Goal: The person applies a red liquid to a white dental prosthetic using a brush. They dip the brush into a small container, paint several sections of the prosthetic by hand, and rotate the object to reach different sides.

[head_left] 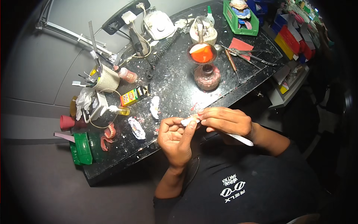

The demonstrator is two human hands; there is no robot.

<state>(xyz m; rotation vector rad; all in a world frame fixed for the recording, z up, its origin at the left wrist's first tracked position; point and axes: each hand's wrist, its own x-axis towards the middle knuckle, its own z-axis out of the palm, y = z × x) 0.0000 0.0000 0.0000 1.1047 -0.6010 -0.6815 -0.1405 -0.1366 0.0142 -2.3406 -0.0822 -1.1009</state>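
Note:
My left hand (174, 137) holds a small white-and-pink dental cast (189, 120) pinched between thumb and fingers, just above the near edge of the black workbench (175, 86). My right hand (227, 121) meets it from the right, fingertips on the cast, and grips a slim white-handled tool (240, 139) whose handle points back toward my body. The working tip is hidden by my fingers.
On the bench stand a burner with an orange flame bowl (202, 53) over a pink glass base (207, 76), two white casts (154, 107) (136, 128), pink dentures (109, 132), a green box (82, 148), a woven tool cup (107, 79), pliers (250, 56) and a green bin (239, 16).

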